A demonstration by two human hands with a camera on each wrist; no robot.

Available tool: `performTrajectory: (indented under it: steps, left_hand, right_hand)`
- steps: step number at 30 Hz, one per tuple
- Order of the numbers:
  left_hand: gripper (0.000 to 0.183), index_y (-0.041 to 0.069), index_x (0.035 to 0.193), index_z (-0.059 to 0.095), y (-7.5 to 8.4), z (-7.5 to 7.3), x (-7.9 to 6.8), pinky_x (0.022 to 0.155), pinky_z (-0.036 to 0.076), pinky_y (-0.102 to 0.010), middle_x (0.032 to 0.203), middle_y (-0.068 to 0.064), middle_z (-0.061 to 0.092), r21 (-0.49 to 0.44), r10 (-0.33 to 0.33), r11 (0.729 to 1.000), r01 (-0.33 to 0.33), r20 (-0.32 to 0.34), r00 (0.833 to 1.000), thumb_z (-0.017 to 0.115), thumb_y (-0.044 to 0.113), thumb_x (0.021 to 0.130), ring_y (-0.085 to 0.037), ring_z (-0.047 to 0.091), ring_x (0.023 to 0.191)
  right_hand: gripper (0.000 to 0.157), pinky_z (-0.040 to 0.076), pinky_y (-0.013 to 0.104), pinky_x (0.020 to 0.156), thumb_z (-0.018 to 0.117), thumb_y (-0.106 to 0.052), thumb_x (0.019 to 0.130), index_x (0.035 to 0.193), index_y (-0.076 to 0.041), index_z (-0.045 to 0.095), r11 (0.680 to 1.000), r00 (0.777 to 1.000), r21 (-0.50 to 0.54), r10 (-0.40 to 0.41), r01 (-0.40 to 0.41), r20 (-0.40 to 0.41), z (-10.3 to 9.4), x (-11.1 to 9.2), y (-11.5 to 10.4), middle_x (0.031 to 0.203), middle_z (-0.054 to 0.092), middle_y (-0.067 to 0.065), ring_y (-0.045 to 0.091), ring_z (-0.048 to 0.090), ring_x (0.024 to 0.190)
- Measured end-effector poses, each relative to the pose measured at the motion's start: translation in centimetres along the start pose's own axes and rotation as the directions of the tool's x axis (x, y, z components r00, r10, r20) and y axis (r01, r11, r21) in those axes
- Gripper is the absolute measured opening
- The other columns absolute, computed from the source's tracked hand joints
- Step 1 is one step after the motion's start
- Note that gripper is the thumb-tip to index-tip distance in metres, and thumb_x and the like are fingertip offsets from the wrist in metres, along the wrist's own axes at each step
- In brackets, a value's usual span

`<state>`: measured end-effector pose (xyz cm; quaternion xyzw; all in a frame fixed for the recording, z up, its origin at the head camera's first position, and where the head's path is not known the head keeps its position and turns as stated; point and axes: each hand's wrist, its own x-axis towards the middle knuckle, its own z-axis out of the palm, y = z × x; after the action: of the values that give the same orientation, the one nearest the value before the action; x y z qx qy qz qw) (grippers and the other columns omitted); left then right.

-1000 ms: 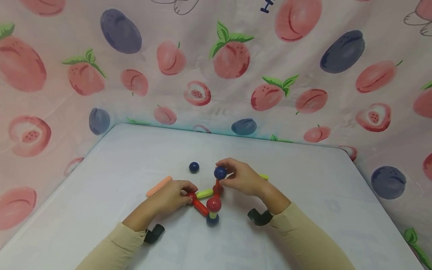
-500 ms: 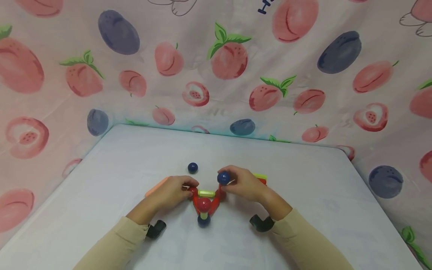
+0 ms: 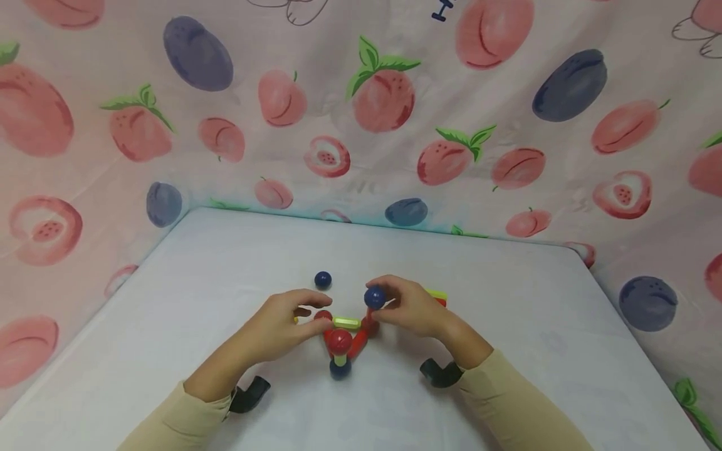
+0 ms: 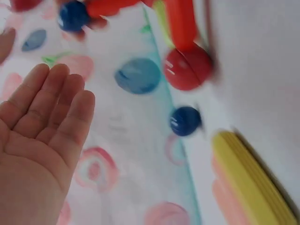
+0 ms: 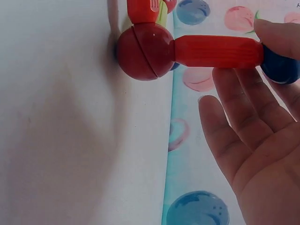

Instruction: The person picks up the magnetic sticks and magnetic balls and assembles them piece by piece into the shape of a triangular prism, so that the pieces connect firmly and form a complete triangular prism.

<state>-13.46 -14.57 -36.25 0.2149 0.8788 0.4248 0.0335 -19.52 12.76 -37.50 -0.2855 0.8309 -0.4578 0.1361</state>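
A ball-and-rod toy frame stands on the white table, a yellow-green rod and red rods joining its balls. My right hand pinches the blue ball on top of its upright red rod; in the right wrist view that rod runs to a red ball. My left hand is spread beside the left red ball and holds nothing; the left wrist view shows its fingers extended. Toward me, another red ball sits above a dark blue ball.
A loose blue ball lies behind the frame. Yellow and orange rods lie near my left hand. More yellow and red rods are partly hidden behind my right hand. A fruit-patterned cloth hangs behind the table.
The frame has turned and shifted slightly left toward me. My left hand has let go of the left red ball and spread its fingers. My right hand keeps hold of the blue ball.
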Motion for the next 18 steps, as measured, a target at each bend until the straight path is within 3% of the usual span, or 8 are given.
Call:
performTrajectory:
  steps: [5, 8, 13, 18]
  left_hand:
    - [0.057, 0.006, 0.126, 0.065, 1.7, 0.6, -0.8, 0.092, 0.054, -0.045, 0.120, -0.004, 0.067, -0.007, 0.084, 0.996, -0.084, 0.085, 0.993, 0.086, 0.032, 0.080, -0.022, 0.063, 0.105]
    - [0.058, 0.006, 0.125, 0.064, 2.1, 1.2, -0.9, 0.090, 0.054, -0.042, 0.118, -0.002, 0.066, 0.033, 0.093, 0.995, -0.096, 0.088, 0.992, 0.089, 0.028, 0.077, -0.014, 0.061, 0.101]
    - [0.045, 0.010, 0.120, 0.067, 2.2, 1.7, -0.8, 0.085, 0.055, -0.034, 0.110, 0.006, 0.066, 0.071, 0.093, 0.993, -0.097, 0.058, 0.994, 0.086, 0.021, 0.081, -0.009, 0.059, 0.094]
    - [0.038, 0.009, 0.121, 0.066, 2.1, 1.4, -0.8, 0.085, 0.054, -0.030, 0.109, 0.009, 0.065, 0.058, 0.076, 0.995, -0.080, 0.068, 0.995, 0.081, 0.017, 0.086, -0.010, 0.059, 0.095]
  right_hand:
    - [0.052, 0.055, 0.033, 0.088, 0.074, -0.012, 0.090, 0.137, -0.005, 0.056, 1.000, 1.000, 0.009, -0.026, 0.026, 0.000, -0.1, 0.0, -0.1, 0.116, 0.064, 0.007, 0.024, 0.063, 0.104]
    - [0.049, 0.055, 0.032, 0.087, 0.075, -0.016, 0.090, 0.135, -0.006, 0.058, 0.999, 0.999, 0.020, -0.050, 0.050, -0.018, -0.1, 0.0, -0.1, 0.115, 0.064, 0.007, 0.024, 0.062, 0.103]
    - [0.044, 0.055, 0.035, 0.087, 0.074, -0.019, 0.091, 0.131, -0.007, 0.062, 0.997, 0.997, 0.011, -0.072, 0.072, -0.041, -0.1, -0.1, -0.2, 0.116, 0.064, 0.007, 0.024, 0.061, 0.104]
    - [0.042, 0.055, 0.035, 0.085, 0.074, -0.019, 0.091, 0.129, -0.006, 0.062, 0.998, 0.997, 0.004, -0.058, 0.059, -0.049, -0.1, -0.3, -0.4, 0.112, 0.065, 0.006, 0.024, 0.062, 0.100]
